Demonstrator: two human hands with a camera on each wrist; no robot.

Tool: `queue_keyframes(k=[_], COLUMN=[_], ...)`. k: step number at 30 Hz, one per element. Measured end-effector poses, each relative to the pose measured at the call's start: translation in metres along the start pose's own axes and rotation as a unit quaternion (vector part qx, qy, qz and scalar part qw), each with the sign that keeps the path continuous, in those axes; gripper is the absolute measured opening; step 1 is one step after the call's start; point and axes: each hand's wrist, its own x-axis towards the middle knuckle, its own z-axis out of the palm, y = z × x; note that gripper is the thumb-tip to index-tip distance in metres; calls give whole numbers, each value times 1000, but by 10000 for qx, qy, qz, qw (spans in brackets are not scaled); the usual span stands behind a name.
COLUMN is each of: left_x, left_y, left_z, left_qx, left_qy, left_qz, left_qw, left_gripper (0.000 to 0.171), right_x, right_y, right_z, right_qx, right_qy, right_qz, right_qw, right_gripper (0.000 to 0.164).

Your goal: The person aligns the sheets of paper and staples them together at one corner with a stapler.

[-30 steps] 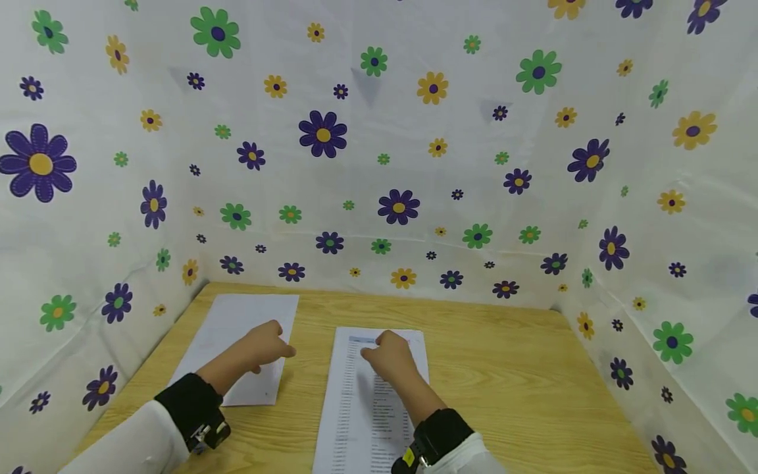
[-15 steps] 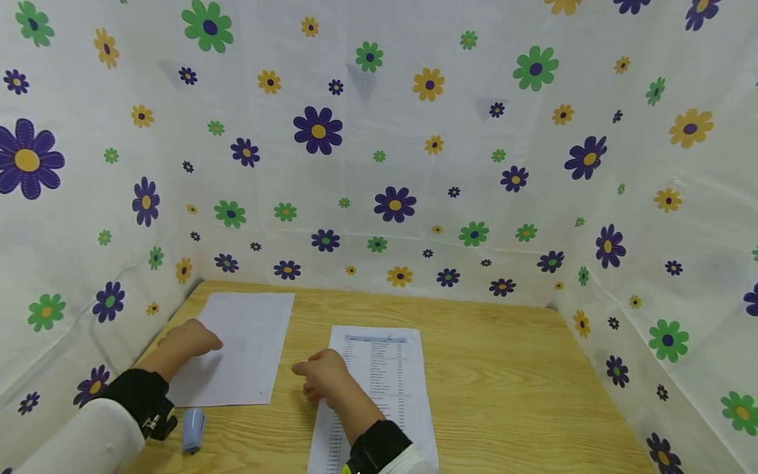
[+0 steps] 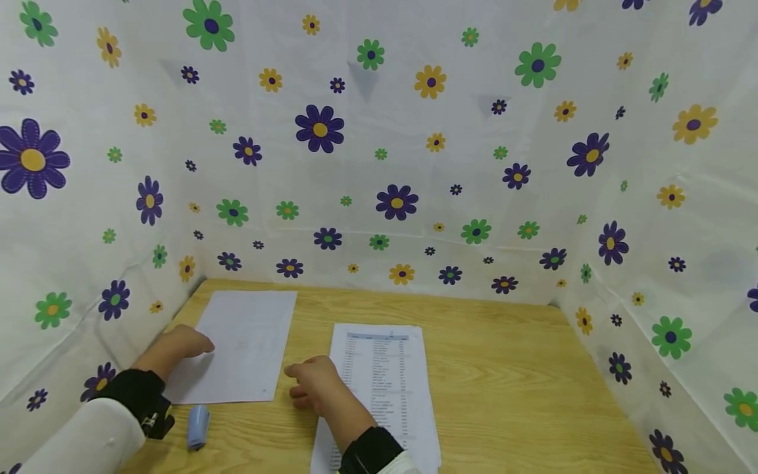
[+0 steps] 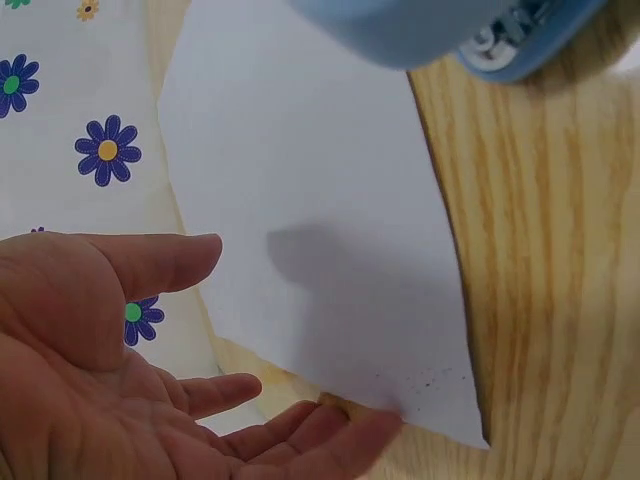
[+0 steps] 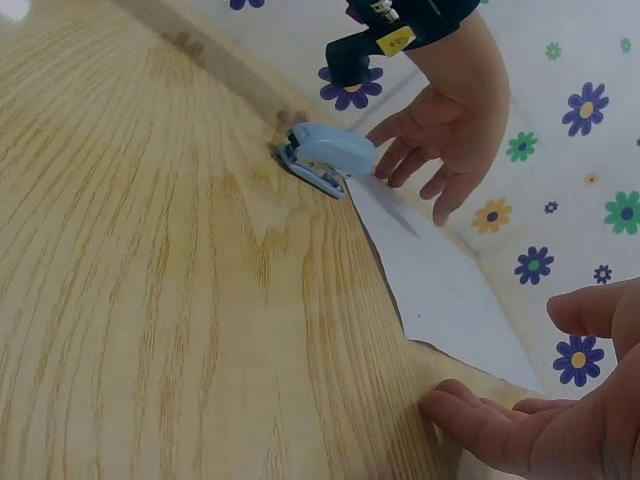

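A white paper sheet [image 3: 249,342] lies flat on the left of the table. Over its left edge is my left hand [image 3: 172,349], thumb and fingers spread apart with nothing between them in the left wrist view. Printed pages [image 3: 385,375] with columns of text lie in the middle. My right hand [image 3: 320,385] hovers by their left edge; its fingers [image 5: 480,425] are loosely extended and hold nothing. A light blue stapler [image 3: 198,428] rests on the wood just below the white sheet, near the left wrist.
The wooden table [image 3: 503,382] extends to the right of the printed pages. Flower-patterned sheeting [image 3: 367,164] stands around its back and sides. A dark camera band [image 3: 139,398] sits on the left wrist.
My left hand has moved left across the white sheet to its left side. My right hand has come left and nearer, off the printed pages' top. The stapler has come into view.
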Motion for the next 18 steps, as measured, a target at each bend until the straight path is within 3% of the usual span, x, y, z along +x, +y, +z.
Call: queue_keyframes(k=[4,9,14,18], left_x=[-4,-5,-1,3], left_y=[5,12,18,17], left_z=[7,19,30,33], left_qx=[-360,188,793,350], left_qy=[-30,370,752,831], left_qz=[-351,-337,-510,-464], left_qw=[9987,9986,9927,9948], left_gripper=[76,75,79,90], right_x=[3,6,6,4], right_y=[3,5,5,5], right_z=[-2,-4,-3,-2], right_qx=[26,106,136,42], right_qy=[-2,-64,-153,-93], right_qz=[-16,-51,-115,-232], right_qw=[10000,9999,9997,9997], right_gripper=[38,43,49,52])
